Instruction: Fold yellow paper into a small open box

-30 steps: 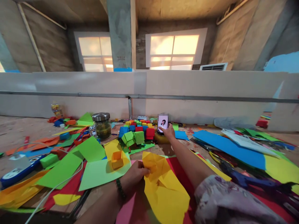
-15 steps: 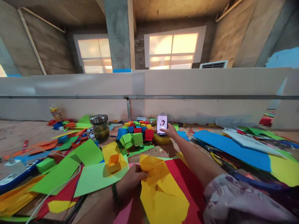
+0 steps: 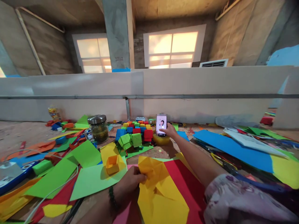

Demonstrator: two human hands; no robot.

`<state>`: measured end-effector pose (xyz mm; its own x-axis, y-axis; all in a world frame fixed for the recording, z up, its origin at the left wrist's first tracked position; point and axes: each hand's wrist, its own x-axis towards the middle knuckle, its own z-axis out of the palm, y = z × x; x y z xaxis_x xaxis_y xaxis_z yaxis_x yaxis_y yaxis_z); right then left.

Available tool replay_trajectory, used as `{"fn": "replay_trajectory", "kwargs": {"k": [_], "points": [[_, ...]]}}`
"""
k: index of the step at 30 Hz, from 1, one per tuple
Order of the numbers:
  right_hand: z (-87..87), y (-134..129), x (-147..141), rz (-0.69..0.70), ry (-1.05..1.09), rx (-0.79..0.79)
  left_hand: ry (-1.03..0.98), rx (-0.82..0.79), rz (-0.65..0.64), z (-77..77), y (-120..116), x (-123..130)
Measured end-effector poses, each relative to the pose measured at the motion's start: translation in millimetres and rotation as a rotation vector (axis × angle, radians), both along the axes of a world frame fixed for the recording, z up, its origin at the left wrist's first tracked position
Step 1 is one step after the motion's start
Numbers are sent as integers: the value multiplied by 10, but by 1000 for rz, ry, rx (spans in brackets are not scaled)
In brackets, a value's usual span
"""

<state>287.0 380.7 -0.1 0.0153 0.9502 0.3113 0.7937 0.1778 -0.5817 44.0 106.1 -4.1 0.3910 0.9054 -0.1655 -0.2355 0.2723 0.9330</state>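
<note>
In the head view, my left hand (image 3: 132, 180) pinches the upper left edge of a creased yellow paper sheet (image 3: 163, 199), thumb on top. A red sheet (image 3: 184, 183) lies beneath it. My right hand (image 3: 171, 130) reaches forward to a lit smartphone (image 3: 161, 123), gripping its right side with a digit across the lower screen. The phone stands upright at a yellow round base (image 3: 161, 140). Left of my left hand, a small open yellow paper box (image 3: 112, 165) rests on papers, including a light green sheet (image 3: 91, 185).
Several coloured paper cubes (image 3: 136, 140) sit in the middle, beside a lidded glass mug (image 3: 98, 129). Scissors (image 3: 224, 165) lie at right near a blue sheet (image 3: 233, 149). A white cable (image 3: 56, 189) runs across the left papers to a power strip (image 3: 16, 179). A low partition (image 3: 210, 81) stands behind.
The view has shifted slightly, so the tabletop things sit a little further left. Both hands keep their holds on the yellow paper and the phone.
</note>
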Motion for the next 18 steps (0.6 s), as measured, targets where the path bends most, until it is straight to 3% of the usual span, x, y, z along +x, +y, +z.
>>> {"fn": "replay_trajectory", "kwargs": {"k": [18], "points": [[32,-42,-42,-37,58,-12,-7,0,-12,-39,23,3]]}}
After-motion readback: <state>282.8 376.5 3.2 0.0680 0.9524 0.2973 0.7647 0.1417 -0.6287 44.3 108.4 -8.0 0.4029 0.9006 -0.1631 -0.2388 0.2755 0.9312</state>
